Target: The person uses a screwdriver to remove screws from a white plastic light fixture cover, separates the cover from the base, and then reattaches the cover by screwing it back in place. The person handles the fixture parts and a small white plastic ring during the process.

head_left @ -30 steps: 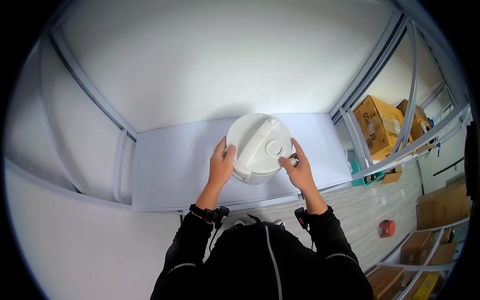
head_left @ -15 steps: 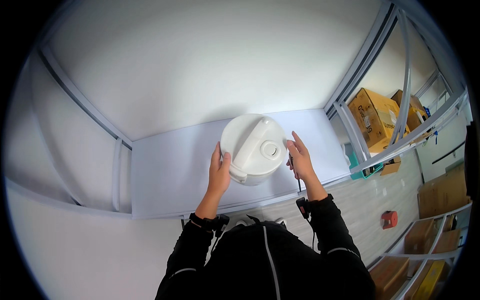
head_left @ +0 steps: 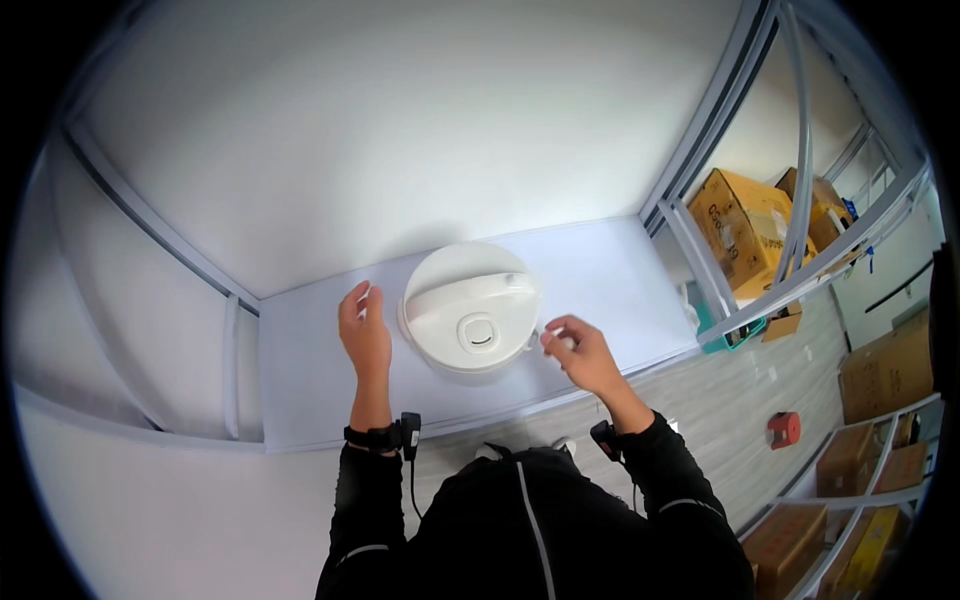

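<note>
A white round cooker (head_left: 440, 330) stands on the pale shelf top, seen from above. A broad handle crosses its lid, and a round knob or valve sits on the near part of the lid. My left hand (head_left: 366, 335) is off to the cooker's left, apart from it, with loosely bent fingers and nothing in them. Close to the cooker's right rim is my right hand (head_left: 585, 355), its thumb and fingers drawn together. A small pale piece shows by those fingertips; I cannot tell what it is or whether it is gripped.
The pale shelf top (head_left: 610, 290) runs along a white wall, between upright metal frames (head_left: 700, 120). Beyond the right frame are cardboard boxes (head_left: 745, 235) and a teal basket (head_left: 740, 335). A red stool (head_left: 784, 430) stands on the floor near a rack of boxes.
The cooker has shifted left and turned, so its handle lies more level. My left hand has let go and moved left. The dark thin thing under my right hand is no longer in sight.
</note>
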Motion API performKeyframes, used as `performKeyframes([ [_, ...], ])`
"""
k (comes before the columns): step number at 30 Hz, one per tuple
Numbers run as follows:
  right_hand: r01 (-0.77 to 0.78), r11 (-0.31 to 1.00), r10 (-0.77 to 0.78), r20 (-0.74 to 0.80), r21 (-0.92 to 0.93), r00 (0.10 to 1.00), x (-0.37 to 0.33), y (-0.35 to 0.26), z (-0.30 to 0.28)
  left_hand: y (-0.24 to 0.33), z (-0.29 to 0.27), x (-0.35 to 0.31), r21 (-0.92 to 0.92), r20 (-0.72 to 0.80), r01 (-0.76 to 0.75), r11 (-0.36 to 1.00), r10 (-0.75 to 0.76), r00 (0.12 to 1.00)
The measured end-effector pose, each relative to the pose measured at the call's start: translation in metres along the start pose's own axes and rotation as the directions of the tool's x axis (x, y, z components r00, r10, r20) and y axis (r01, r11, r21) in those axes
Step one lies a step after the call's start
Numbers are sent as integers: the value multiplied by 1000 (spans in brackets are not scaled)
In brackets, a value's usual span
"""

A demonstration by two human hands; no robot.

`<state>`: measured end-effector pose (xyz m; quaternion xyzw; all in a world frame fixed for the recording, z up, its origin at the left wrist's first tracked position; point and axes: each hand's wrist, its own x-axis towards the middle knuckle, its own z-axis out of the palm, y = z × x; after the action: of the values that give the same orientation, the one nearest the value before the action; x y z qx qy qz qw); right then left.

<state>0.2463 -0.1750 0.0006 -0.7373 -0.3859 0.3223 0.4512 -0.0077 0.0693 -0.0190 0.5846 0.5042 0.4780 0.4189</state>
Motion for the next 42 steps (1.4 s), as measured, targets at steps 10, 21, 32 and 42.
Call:
performKeyframes([
  [10,104,986,-113,61,133,992,60,-14,8,-32,26,-98,-36,140,0,999,5,990],
  [21,133,989,-134,-5,-68,991,18,-18,11,4,-4,-32,-11,77,158,987,-157,985],
  [32,107,993,-109,41,56,993,40,-17,30,2,13,-92,-244,261,64,968,2,965],
  [42,69,998,-69,34,-1,997,34,-8,34,3,10,-93,-230,287,31,973,37,957],
])
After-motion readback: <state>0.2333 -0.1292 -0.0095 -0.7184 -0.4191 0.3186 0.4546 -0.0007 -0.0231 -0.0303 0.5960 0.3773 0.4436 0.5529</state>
